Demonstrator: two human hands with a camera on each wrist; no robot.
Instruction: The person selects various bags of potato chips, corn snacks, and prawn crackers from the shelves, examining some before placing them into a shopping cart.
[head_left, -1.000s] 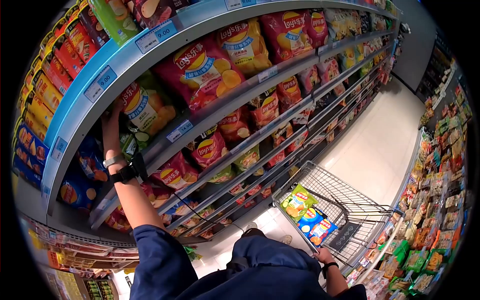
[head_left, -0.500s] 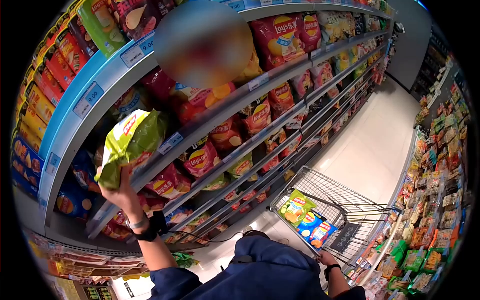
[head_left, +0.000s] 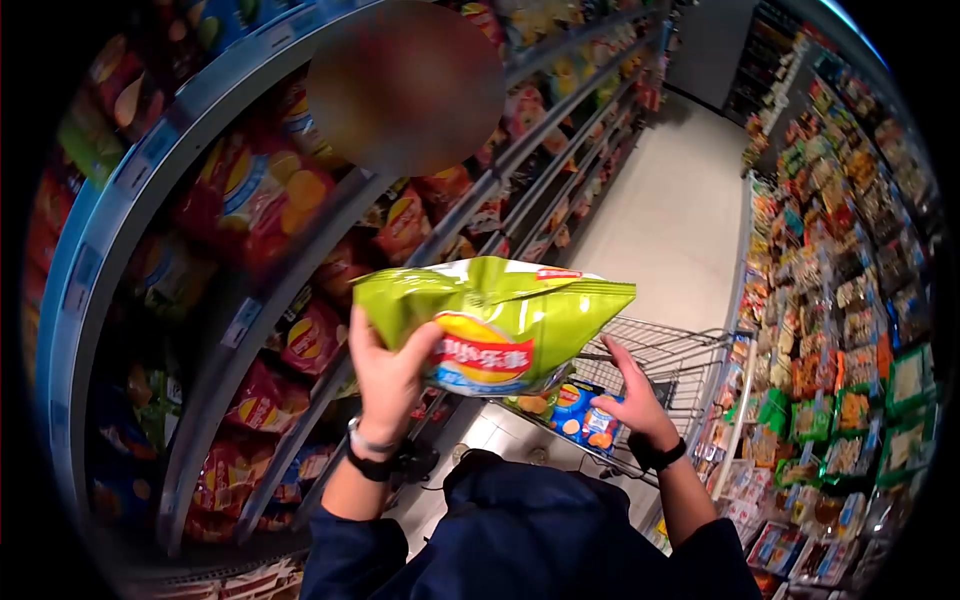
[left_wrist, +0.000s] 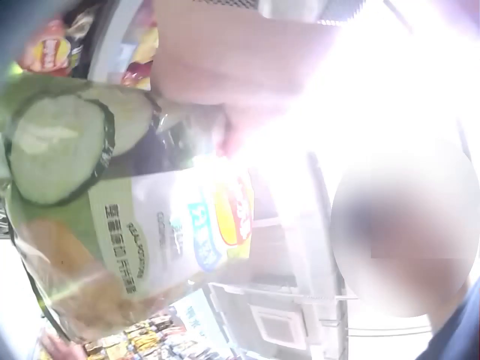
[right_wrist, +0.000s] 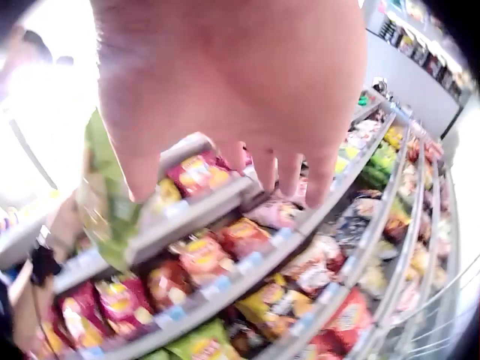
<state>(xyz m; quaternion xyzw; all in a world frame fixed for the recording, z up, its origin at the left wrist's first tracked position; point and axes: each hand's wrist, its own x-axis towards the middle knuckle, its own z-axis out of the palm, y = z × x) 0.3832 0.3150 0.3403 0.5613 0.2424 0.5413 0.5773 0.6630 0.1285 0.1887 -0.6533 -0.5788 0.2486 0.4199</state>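
Note:
My left hand [head_left: 390,385] grips one end of a green Lay's chip bag [head_left: 505,315], thumb across its front, in front of my body. Cucumber slices are printed on the bag [left_wrist: 142,232] in the left wrist view. Just off the bag's other end is my right hand [head_left: 645,405], fingers spread and thumb apart. From the right wrist, that hand [right_wrist: 232,90] shows an empty palm with straight fingers, the bag [right_wrist: 112,202] off to its side. Below, a blue chip bag [head_left: 601,428] lies in the wire shopping cart [head_left: 690,375], partly covered by my right hand.
On the left rise shelves of chip bags, with a long shelf rail [head_left: 285,265] close by my left arm. Packaged snacks [head_left: 850,350] line the right side beyond the cart handle [head_left: 737,405]. Pale aisle floor [head_left: 680,210] runs ahead between them.
The left hand took the green chip bag from the shelf and has carried it right, in front of the body. The right hand has left the cart edge and risen beside the bag.

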